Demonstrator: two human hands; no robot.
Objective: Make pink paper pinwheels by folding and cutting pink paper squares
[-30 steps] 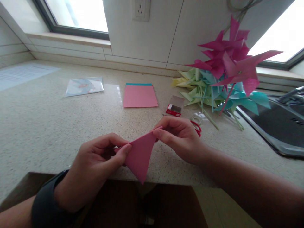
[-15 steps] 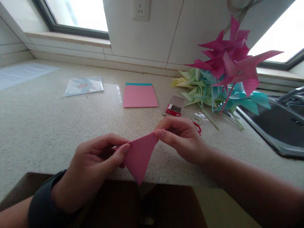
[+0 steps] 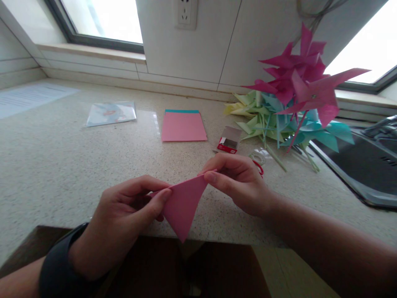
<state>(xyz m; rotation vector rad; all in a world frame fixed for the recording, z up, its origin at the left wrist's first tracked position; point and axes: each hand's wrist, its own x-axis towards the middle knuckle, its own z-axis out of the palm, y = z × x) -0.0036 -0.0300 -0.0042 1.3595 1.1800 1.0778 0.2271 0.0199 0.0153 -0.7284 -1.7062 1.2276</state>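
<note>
Both hands pinching a folded pink paper triangle [image 3: 183, 205] mid-frame, just above the counter [image 3: 62, 165] edge: left hand [image 3: 124, 219] fingers on left corner, right hand [image 3: 238, 182] on right corner.

speckled counter [image 3: 62, 165] | on it: pink paper stack [image 3: 183, 126] ctr, clear sleeve [image 3: 111, 113] left, white sheet [image 3: 27, 96] far left, red box [image 3: 228, 140], pinwheel pile [image 3: 288, 107] right

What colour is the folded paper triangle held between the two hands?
Pink. The paper triangle shows plainly in the head view, pinched by the left hand and right hand.
</note>
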